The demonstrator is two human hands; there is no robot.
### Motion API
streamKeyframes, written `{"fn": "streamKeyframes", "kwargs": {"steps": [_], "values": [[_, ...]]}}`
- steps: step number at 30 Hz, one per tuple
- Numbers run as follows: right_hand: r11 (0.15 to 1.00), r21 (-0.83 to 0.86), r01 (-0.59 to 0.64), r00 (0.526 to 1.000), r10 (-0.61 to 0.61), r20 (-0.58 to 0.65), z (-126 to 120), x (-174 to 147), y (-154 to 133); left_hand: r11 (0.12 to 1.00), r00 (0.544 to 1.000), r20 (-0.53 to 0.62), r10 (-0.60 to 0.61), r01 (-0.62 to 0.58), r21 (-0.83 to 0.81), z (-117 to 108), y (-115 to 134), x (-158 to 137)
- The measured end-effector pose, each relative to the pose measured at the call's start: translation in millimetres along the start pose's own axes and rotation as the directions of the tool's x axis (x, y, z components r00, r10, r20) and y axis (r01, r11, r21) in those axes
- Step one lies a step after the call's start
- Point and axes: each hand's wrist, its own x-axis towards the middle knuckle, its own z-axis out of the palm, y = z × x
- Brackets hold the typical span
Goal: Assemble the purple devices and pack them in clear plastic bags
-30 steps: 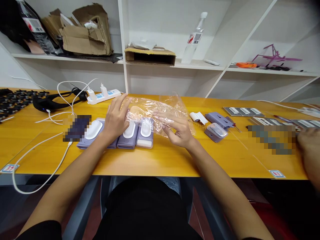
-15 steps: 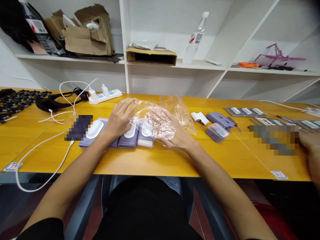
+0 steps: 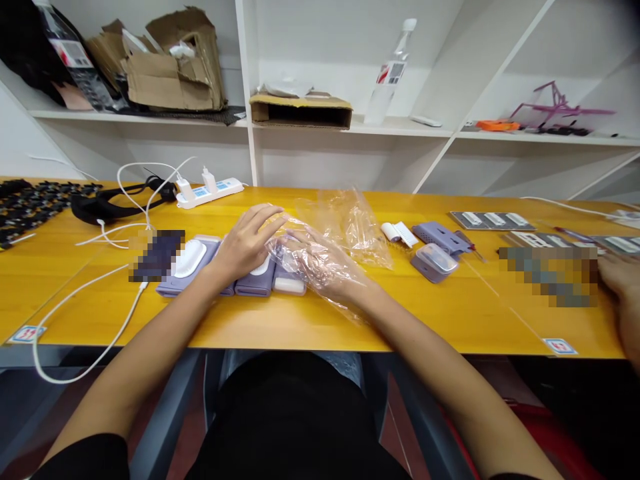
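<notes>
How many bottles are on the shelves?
2: the left bottle is beside the torn cardboard box; the right bottle is right of the flat carton. Others could be hidden behind the boxes.

In front of you, white shelves (image 3: 420, 129) fill the top of the frame. Your glossy yellow worktop (image 3: 300, 327) crosses the middle, catching pale light; a blue-grey chair (image 3: 167, 407) and reddish floor (image 3: 397, 420) show at the bottom.
</notes>
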Motion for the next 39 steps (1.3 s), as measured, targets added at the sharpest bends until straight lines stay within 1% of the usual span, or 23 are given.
{"fn": "streamKeyframes", "kwargs": {"steps": [2, 5, 8, 11, 13, 14, 15, 17, 18, 19, 20, 22, 24, 26, 28, 30, 33, 35, 39], "values": [[1.000, -0.023, -0.003, 1.000, 0.003, -0.012, -5, 2, -5, 1.000, 1.000, 0.027, 0.004, -0.004, -0.015, -1, 1, 0], [1.000, -0.010, 0.001, 1.000, -0.001, -0.021, -14, 2, -10, 0.999, 0.998, 0.067, 0.002, -0.004, 0.038, -2, 1, 1], [1.000, 0.002, -0.017, 1.000, 0.017, -0.017, -20, 1, -12, 0.995, 0.998, 0.055, -0.041, 0.036, 0.093, -2, -1, 2], [0.997, 0.005, -0.080, 0.996, 0.080, 0.030, -22, 0, -13, 0.995, 0.995, -0.001, -0.097, 0.097, 0.023, -2, -7, 1], [0.994, 0.024, -0.102, 0.993, 0.101, 0.059, -23, -1, -13, 0.980, 0.980, -0.054, -0.190, 0.185, -0.074, 0, -11, -1], [0.994, 0.038, -0.107, 0.993, 0.104, 0.063, -23, -2, -13, 0.959, 0.962, -0.084, -0.261, 0.249, -0.134, 1, -12, -1], [0.993, 0.054, -0.108, 0.993, 0.105, 0.061, -23, -3, -12, 0.926, 0.933, -0.111, -0.343, 0.317, -0.205, 3, -14, -2], [0.990, 0.079, -0.116, 0.993, 0.113, 0.042, -21, -5, -11, 0.824, 0.857, -0.127, -0.499, 0.424, -0.377, 7, -15, -3], [0.989, 0.081, -0.123, 0.992, 0.121, 0.033, -18, -6, -10, 0.763, 0.823, -0.113, -0.556, 0.452, -0.463, 9, -14, -3], [0.988, 0.079, -0.129, 0.992, 0.127, 0.027, -15, -7, -8, 0.704, 0.800, -0.087, -0.593, 0.464, -0.537, 11, -13, -2], [0.989, 0.077, -0.130, 0.991, 0.129, 0.023, -12, -8, -7, 0.655, 0.788, -0.056, -0.613, 0.467, -0.594, 12, -12, -2], [0.991, 0.075, -0.109, 0.994, 0.110, -0.012, -6, -7, -5, 0.598, 0.790, -0.005, -0.614, 0.461, -0.655, 14, -6, 0], [0.995, 0.076, -0.065, 0.995, 0.070, -0.066, -3, -3, -6, 0.583, 0.803, 0.026, -0.595, 0.454, -0.674, 14, 0, 1], [0.997, 0.063, -0.035, 0.993, 0.042, -0.108, -5, 1, -11, 0.588, 0.823, 0.046, -0.567, 0.443, -0.677, 15, 5, 2], [0.999, 0.035, -0.030, 0.993, 0.033, -0.117, -9, 5, -17, 0.604, 0.845, 0.060, -0.532, 0.428, -0.672, 16, 8, 1], [0.999, 0.000, -0.051, 0.989, 0.051, -0.136, -13, 6, -23, 0.620, 0.860, 0.068, -0.506, 0.417, -0.664, 17, 10, 0], [0.994, -0.055, -0.092, 0.979, 0.081, -0.188, -12, 6, -25, 0.623, 0.865, 0.079, -0.495, 0.417, -0.662, 18, 11, 0], [0.991, -0.077, -0.113, 0.977, 0.096, -0.190, -10, 6, -25, 0.610, 0.864, 0.089, -0.496, 0.419, -0.672, 19, 12, 1], [0.980, -0.088, -0.181, 0.980, 0.172, -0.105, -12, 8, -26, 0.592, 0.864, 0.097, -0.493, 0.415, -0.691, 19, 14, 2]]}}
